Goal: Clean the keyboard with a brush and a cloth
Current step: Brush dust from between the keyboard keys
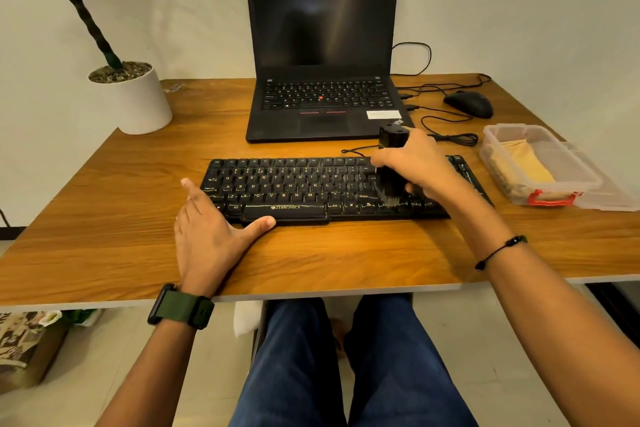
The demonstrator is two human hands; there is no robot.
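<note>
Near the worktop's (104, 246) front edge, the left hand (204, 236), fingers spread, braces the keyboard (277, 187). The right hand (415, 166) grips a brush (391, 170) upright on the right-hand keys; hard strokes could shove the keyboard or pop keycaps.

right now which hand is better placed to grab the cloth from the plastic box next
Probably the right hand: the cloth lies in the open plastic box on the right side, though it must set down the brush first. The left hand braces the keyboard at its far-left corner.
</note>
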